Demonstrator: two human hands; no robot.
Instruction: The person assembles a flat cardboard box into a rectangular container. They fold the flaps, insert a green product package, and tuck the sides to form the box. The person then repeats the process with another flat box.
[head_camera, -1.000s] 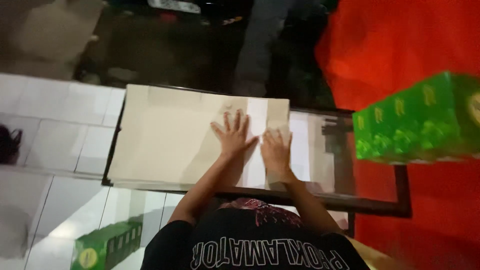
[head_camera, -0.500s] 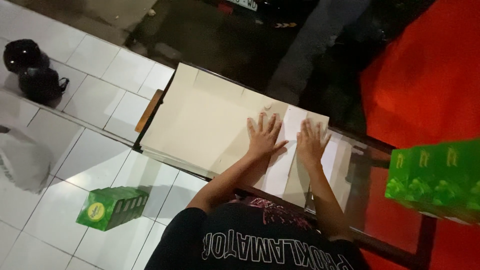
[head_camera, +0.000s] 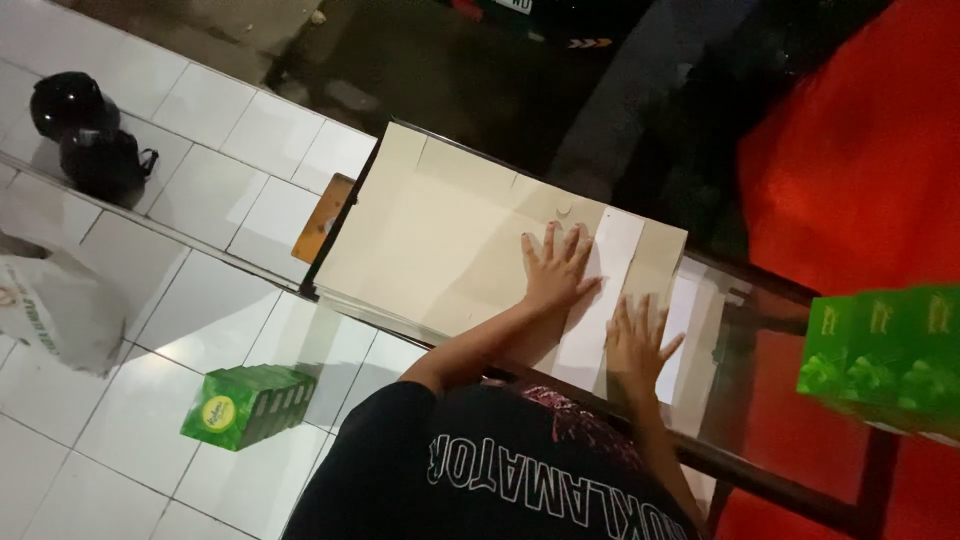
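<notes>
A stack of flat beige cardboard sheets (head_camera: 440, 230) lies on a glass-topped table (head_camera: 745, 330). My left hand (head_camera: 553, 270) presses flat on the cardboard with fingers spread. My right hand (head_camera: 637, 340) lies flat, fingers apart, on a white strip (head_camera: 610, 270) of the sheet near the cardboard's right end. Neither hand holds anything. My black printed shirt fills the bottom of the view.
Green boxes (head_camera: 885, 355) stand at the table's right end, over a red surface (head_camera: 850, 170). Another green box (head_camera: 245, 405) lies on the white tiled floor. Two black helmets (head_camera: 85, 130) and a white bag (head_camera: 60, 310) sit at the left.
The view has swung left and tilted, bringing the helmets, bag and floor box into sight. Both hands stay flat on the cardboard; the right one now sits a little nearer me.
</notes>
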